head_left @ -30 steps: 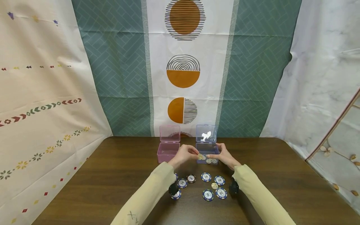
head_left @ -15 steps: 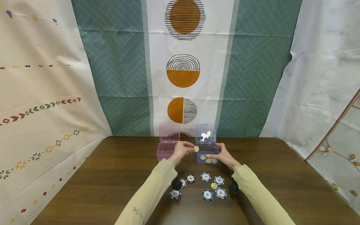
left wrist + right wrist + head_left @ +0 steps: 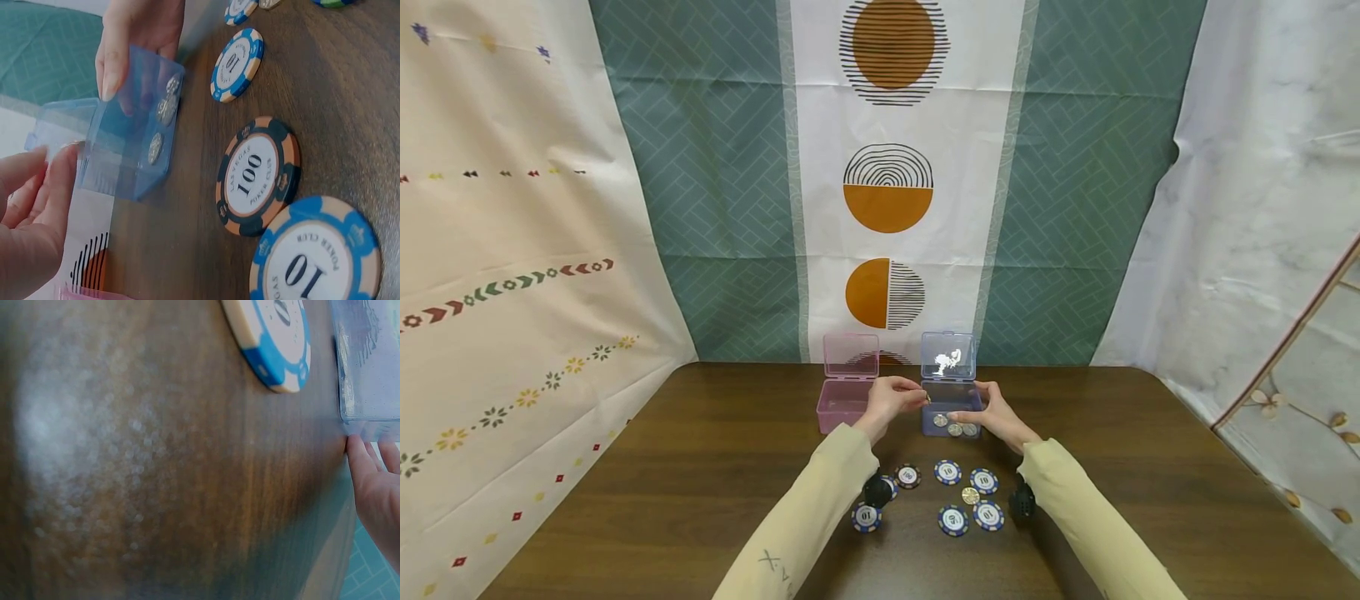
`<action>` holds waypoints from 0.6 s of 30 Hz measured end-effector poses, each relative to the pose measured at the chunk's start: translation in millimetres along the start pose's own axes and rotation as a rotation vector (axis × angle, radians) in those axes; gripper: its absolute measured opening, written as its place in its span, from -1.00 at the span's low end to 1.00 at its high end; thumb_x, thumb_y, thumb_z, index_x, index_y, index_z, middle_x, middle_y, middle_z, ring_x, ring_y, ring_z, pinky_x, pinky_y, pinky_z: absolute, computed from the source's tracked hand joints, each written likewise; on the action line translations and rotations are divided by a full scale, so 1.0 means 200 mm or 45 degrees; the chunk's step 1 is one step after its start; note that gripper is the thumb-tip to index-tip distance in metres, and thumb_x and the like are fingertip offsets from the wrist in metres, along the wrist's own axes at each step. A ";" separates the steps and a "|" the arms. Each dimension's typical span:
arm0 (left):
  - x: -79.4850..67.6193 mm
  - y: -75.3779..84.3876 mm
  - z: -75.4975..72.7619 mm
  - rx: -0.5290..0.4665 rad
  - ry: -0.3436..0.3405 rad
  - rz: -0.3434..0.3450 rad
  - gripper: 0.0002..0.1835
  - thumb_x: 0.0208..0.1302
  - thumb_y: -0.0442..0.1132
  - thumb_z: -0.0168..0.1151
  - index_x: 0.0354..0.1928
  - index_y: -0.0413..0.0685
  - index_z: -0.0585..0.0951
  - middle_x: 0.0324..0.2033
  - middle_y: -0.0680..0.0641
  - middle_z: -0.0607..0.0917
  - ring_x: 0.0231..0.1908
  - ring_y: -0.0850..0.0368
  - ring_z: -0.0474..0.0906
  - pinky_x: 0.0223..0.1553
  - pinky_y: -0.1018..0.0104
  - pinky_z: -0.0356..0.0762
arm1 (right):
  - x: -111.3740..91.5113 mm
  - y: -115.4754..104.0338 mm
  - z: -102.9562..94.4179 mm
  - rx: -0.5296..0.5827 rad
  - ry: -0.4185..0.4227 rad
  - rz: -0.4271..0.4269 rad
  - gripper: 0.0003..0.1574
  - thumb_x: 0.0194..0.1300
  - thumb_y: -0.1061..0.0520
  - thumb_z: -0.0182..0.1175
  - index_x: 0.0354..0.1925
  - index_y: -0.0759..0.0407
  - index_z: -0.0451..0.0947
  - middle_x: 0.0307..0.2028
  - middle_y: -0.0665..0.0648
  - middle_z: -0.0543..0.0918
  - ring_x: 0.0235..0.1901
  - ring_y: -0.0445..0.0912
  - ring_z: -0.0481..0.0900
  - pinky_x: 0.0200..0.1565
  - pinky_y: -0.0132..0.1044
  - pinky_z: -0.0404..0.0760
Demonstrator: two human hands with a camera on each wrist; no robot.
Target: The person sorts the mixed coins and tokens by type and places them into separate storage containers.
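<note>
My left hand (image 3: 886, 403) pinches a gold coin (image 3: 928, 399) at the left rim of an open, clear blue plastic box (image 3: 930, 429). In the left wrist view only a sliver of that coin shows between thumb and fingertips. My right hand (image 3: 1000, 419) grips the box's right side, thumb across the front and fingers at the side and back. Three coins (image 3: 165, 110) show through the box's clear wall, low down inside. The box's lid (image 3: 948, 356) stands raised at the back.
Left of the blue box stands an open pink box (image 3: 841, 419). Nearer on the wooden table (image 3: 737, 467) lie several blue poker chips (image 3: 947, 472), a black and orange 100 chip (image 3: 908, 476) and a loose gold coin (image 3: 970, 496). A patterned cloth (image 3: 887, 125) hangs behind.
My left hand lifted the gold coin up from the box's front, then turned it edge-on at the left rim. The right hand stays on the box.
</note>
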State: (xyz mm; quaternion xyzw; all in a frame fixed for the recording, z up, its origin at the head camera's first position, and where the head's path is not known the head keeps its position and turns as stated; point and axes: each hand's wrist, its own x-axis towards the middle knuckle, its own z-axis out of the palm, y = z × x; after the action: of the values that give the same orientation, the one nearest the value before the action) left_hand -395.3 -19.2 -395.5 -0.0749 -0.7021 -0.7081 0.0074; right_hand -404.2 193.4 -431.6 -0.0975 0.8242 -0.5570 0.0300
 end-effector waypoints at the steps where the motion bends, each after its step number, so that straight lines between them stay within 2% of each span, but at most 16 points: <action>1: 0.00 0.00 0.00 -0.018 -0.008 0.002 -0.86 0.08 -0.50 0.24 -0.32 -0.49 0.58 -0.48 -0.21 0.63 -0.42 -0.05 0.63 -0.31 0.19 0.54 | 0.00 0.00 0.00 -0.002 0.002 0.001 0.14 -0.07 -0.08 0.40 0.23 0.22 -0.10 0.22 0.37 0.03 0.21 0.23 0.00 0.13 0.16 0.03; 6: -0.01 0.02 0.01 -0.054 -0.032 0.015 -0.84 0.11 -0.45 0.23 -0.32 -0.49 0.56 -0.48 -0.21 0.62 -0.41 -0.11 0.62 -0.26 0.11 0.51 | 0.00 0.00 0.00 -0.014 0.002 -0.001 0.14 -0.06 -0.08 0.39 0.24 0.23 -0.11 0.23 0.37 0.03 0.22 0.24 0.00 0.13 0.17 0.04; 18: -0.02 0.05 0.02 -0.018 -0.040 0.000 -0.86 0.08 -0.45 0.25 -0.33 -0.45 0.57 -0.47 -0.21 0.64 -0.42 -0.06 0.63 -0.32 0.19 0.54 | -0.01 -0.01 0.00 0.001 -0.017 -0.005 0.17 -0.06 -0.08 0.39 0.26 0.23 -0.13 0.24 0.36 -0.01 0.22 0.24 -0.03 0.12 0.16 0.05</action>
State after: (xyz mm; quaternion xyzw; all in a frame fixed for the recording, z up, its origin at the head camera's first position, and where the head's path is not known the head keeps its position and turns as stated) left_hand -389.6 -16.7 -386.3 -0.0862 -0.6972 -0.7116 -0.0040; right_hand -401.8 192.7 -429.6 -0.1028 0.8236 -0.5567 0.0344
